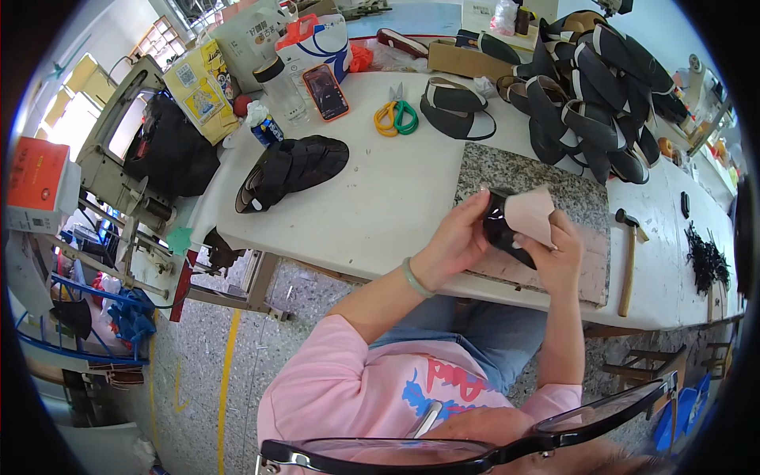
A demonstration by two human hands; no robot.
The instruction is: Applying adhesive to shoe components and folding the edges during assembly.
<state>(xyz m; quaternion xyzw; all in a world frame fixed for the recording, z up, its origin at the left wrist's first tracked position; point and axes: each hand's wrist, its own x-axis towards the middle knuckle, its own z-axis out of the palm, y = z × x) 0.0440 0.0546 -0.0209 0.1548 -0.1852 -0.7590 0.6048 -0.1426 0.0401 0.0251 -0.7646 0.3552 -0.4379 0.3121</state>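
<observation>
Between my two hands is a glossy black shoe upper (496, 228) with a pale beige lining piece (530, 214) standing out of it. My left hand (455, 241) grips its left side, thumb at the top edge. Closed round the beige lining and the lower right edge is my right hand (559, 252). The upper is held above a speckled stone slab (518, 170) at the table's front; whether it touches the slab I cannot tell. A hammer (628, 261) with a wooden handle lies right of the slab.
Dark shoe uppers form a large pile (594, 103) at the back right. One grey upper (455, 107), scissors (396, 115), a phone (325, 92), a glass bottle (281, 91) and a black shoe (293, 170) lie or stand leftward. Black scraps (707, 257) lie far right. A sewing machine (119, 158) stands left.
</observation>
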